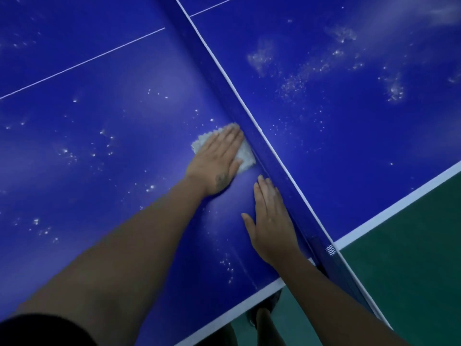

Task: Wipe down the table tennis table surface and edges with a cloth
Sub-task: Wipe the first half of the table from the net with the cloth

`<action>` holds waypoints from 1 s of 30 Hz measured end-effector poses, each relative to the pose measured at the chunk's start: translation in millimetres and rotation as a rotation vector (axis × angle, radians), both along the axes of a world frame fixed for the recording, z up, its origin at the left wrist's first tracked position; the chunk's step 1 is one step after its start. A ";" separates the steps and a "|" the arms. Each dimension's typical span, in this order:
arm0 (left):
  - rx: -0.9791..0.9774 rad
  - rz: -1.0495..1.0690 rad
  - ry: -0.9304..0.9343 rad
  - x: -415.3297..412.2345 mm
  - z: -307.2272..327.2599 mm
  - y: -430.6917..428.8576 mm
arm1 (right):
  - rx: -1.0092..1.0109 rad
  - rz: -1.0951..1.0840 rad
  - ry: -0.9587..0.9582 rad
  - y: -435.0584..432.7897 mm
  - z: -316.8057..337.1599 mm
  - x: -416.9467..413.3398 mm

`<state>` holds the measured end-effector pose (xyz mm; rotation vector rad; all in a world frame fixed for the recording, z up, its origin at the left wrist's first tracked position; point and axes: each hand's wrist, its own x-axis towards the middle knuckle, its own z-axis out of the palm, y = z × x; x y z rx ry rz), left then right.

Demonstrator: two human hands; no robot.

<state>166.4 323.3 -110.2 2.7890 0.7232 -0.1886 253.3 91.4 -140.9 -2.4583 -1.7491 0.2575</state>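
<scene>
since the cloth [245, 159] lies pinned flat under the left hand [215, 158], hard against the foot of the net [207, 63], the coming stroke turns on how that net runs. its long axis leaves the side edge [249, 295] of the table [112, 96] where the person stands and slants away up and to the left, so the cloth can travel along it or be pulled back from it, but not across. the left hand's fingers are straight and together, pointing toward the net and pressing down on the cloth rather than gripping it; only the cloth's corners show beyond the palm. whether its far hem touches the net or stops just short is hard to tell from this angle. the right hand [270, 221] lies spread flat on bare blue surface just beside the net, holding nothing, nearer the side edge than the left and probably bracing the lean. the white specks [66, 152] on this half lie well to the left of the cloth, away from the net, so the left hand is the one placed to reach them. denser dust patches [294, 86] lie on the other half, beyond the net.
</scene>
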 end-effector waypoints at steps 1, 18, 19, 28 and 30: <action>0.005 0.050 0.012 4.5 0.6 20.0 | 0.015 0.000 -0.012 10.3 0.0 1.3; 0.047 0.092 -0.067 -0.3 -1.4 149.7 | 0.149 0.025 0.022 185.0 -0.6 13.8; 0.043 0.057 -0.081 -5.1 -1.1 142.6 | 0.143 0.016 0.035 189.2 -0.8 15.7; 0.003 0.099 -0.079 -19.5 -2.3 201.0 | 0.119 0.020 0.064 194.9 -6.3 22.5; -0.004 0.104 -0.120 -15.7 -1.4 178.9 | 0.122 0.018 0.068 195.6 -5.0 22.4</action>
